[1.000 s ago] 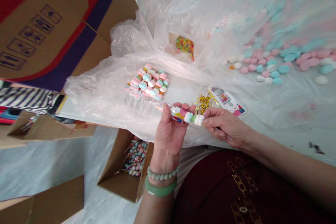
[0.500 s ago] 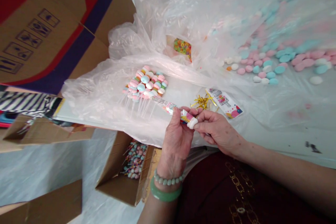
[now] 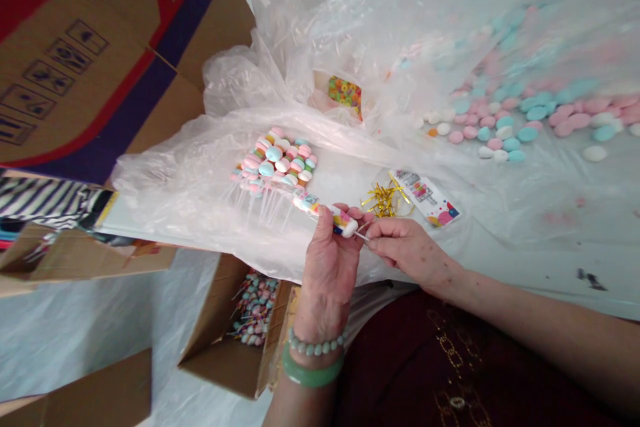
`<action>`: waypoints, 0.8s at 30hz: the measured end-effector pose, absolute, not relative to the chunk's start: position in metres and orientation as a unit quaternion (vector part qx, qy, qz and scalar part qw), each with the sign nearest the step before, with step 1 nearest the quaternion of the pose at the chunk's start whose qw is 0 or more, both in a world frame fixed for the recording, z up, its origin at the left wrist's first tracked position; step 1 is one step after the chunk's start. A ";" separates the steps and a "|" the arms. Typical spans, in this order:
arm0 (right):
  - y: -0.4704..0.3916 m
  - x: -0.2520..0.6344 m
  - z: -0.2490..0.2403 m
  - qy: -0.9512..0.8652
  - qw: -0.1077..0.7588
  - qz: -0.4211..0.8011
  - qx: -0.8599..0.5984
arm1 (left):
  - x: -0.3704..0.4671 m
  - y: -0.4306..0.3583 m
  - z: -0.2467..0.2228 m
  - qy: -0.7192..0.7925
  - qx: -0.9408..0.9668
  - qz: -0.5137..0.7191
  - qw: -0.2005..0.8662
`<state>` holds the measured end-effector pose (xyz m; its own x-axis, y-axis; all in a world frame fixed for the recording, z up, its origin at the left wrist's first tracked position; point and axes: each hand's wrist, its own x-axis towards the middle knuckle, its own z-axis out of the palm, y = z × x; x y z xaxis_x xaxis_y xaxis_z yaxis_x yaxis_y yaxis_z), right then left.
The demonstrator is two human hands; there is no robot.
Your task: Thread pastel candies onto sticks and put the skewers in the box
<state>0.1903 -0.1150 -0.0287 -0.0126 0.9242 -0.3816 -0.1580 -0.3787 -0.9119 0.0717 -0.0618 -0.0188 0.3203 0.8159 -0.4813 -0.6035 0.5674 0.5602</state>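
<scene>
My left hand point(image 3: 334, 257) is closed around a marshmallow lollipop point(image 3: 345, 225) in a printed clear wrapper, its white end towards my right hand. Between the thumb and fingers of my right hand point(image 3: 400, 247) is a thin white stick point(image 3: 362, 235) that comes out of that end. Left of the hands lies a pile of candy lollipops point(image 3: 280, 159) in pink, blue and white, their clear sticks pointing towards me. Gold twist ties point(image 3: 384, 200) lie just beyond my right hand, beside a printed wrapper point(image 3: 425, 197).
Loose pink, blue and white candies point(image 3: 510, 127) spread on plastic sheeting point(image 3: 300, 20) at the right. A large carton point(image 3: 100, 47) stands far left. An open box point(image 3: 220, 360) of lollipops is below the table edge. A bag of ring-shaped sweets point(image 3: 345, 95) lies behind.
My right fingers have drawn back from the white candy end and now pinch the stick. The wrapped lollipop and my left hand have shifted slightly left.
</scene>
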 end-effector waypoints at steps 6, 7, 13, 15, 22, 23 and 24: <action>-0.119 0.189 -0.029 -0.323 0.449 0.661 -0.508 | 0.059 -0.057 -0.016 0.368 0.140 0.382 0.836; -0.120 0.190 -0.028 -0.316 0.446 0.666 -0.507 | 0.055 -0.054 -0.015 0.362 0.139 0.392 0.834; -0.119 0.189 -0.025 -0.259 0.442 0.708 -0.486 | 0.056 -0.050 -0.017 0.346 0.142 0.458 0.806; -0.116 0.186 -0.025 -0.232 0.445 0.729 -0.466 | 0.063 -0.056 -0.021 0.360 0.149 0.470 0.792; -0.111 0.186 -0.029 -0.161 0.445 0.791 -0.388 | 0.066 -0.063 -0.023 0.393 0.130 0.425 0.805; -0.112 0.188 -0.030 -0.148 0.438 0.804 -0.374 | 0.062 -0.060 -0.023 0.388 0.122 0.417 0.813; -0.112 0.191 -0.032 -0.138 0.430 0.816 -0.360 | 0.058 -0.056 -0.023 0.384 0.116 0.414 0.817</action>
<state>0.1910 -0.1125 -0.0319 -0.3702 0.8015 -0.4697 -0.6029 -0.5920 -0.5349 0.0577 -0.0560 -0.0227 0.3623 0.7660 -0.5311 -0.5882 0.6299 0.5072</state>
